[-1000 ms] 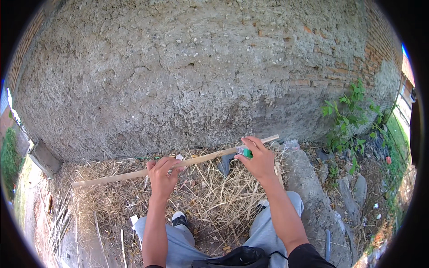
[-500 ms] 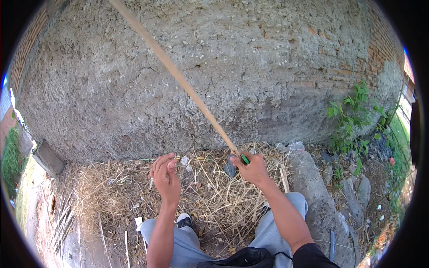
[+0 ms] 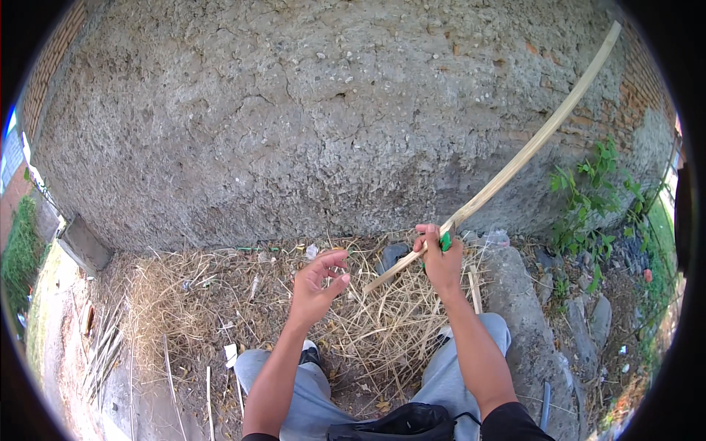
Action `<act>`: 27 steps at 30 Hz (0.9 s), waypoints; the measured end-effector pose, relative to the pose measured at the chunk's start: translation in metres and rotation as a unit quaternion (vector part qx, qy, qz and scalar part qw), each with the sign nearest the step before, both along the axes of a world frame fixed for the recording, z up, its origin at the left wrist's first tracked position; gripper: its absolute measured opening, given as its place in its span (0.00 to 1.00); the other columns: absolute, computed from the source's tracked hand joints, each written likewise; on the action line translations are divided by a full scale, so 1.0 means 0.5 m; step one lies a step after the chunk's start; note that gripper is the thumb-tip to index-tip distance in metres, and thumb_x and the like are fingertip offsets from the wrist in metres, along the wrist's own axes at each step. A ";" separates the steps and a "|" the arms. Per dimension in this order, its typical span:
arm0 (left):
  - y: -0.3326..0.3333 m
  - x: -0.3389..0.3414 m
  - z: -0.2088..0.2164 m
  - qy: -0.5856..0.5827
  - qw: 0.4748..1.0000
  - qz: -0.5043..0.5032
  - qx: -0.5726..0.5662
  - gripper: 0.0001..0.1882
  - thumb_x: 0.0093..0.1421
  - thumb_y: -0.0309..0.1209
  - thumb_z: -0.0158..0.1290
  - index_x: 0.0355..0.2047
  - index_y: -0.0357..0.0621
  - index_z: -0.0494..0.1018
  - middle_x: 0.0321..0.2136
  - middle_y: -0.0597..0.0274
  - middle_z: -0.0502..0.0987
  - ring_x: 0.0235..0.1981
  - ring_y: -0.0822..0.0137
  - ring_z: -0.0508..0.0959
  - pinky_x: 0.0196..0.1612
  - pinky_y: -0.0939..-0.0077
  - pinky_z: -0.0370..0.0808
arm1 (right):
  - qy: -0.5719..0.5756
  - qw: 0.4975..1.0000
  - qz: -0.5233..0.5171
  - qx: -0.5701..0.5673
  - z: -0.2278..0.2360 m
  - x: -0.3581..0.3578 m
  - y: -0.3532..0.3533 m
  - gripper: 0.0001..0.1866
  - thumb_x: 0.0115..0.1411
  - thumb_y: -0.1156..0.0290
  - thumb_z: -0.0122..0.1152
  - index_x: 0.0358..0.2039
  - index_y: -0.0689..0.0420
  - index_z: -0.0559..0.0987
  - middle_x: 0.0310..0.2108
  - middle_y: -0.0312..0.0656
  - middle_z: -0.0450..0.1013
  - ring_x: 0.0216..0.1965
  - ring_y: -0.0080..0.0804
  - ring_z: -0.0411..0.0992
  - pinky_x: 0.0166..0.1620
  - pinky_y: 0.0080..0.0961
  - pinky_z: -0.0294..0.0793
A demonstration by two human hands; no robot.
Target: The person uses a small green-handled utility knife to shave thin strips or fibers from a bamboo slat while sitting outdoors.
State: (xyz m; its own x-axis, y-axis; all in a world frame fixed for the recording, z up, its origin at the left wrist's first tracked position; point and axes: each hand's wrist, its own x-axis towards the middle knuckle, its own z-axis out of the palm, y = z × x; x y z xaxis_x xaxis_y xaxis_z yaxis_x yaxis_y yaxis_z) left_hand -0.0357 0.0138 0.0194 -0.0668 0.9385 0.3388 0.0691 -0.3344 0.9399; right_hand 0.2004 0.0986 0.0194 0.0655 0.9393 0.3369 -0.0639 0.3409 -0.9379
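A long pale strip of split cane or bamboo (image 3: 540, 140) slants up from above the straw to the upper right, in front of the wall. My right hand (image 3: 445, 268) is closed around it near its lower end. A small green object (image 3: 446, 240), perhaps a tool handle, also shows in that grip; the rest of it is hidden by my fingers. To the left, my left hand (image 3: 312, 294) is raised over the straw, its fingers half curled and apart from the thumb. Nothing is in it, and it does not touch the strip.
A rough earthen wall (image 3: 294, 147) rises close in front. Pale shavings and straw (image 3: 368, 323) litter the ground between my feet. A concrete ledge (image 3: 507, 294) lies to the right, with a leafy plant (image 3: 588, 191) beyond. Several thin strips (image 3: 103, 364) lie at the left.
The long strip has swung from pointing upper left to upper right, and its pale inner face now shows. My left hand has moved right, closer to the strip's lower end.
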 end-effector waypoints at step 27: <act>0.002 -0.012 -0.040 0.419 0.870 0.239 0.107 0.09 0.56 0.28 0.57 0.37 0.39 0.77 0.51 0.53 0.74 0.52 0.52 0.73 0.57 0.53 0.62 | 0.104 0.991 0.075 0.039 -0.039 -0.061 0.016 0.17 0.69 0.61 0.50 0.33 0.63 0.74 0.22 0.35 0.69 0.24 0.19 0.64 0.27 0.18 0.61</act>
State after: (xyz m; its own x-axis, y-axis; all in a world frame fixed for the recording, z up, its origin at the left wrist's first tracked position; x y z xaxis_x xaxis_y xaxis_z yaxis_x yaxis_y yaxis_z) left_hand -0.0416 0.0146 -0.0007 -0.0781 0.7812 0.6194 0.8783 -0.2400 0.4135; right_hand 0.1697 0.1066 -0.0003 0.0024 0.9153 0.4027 -0.3092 0.3837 -0.8702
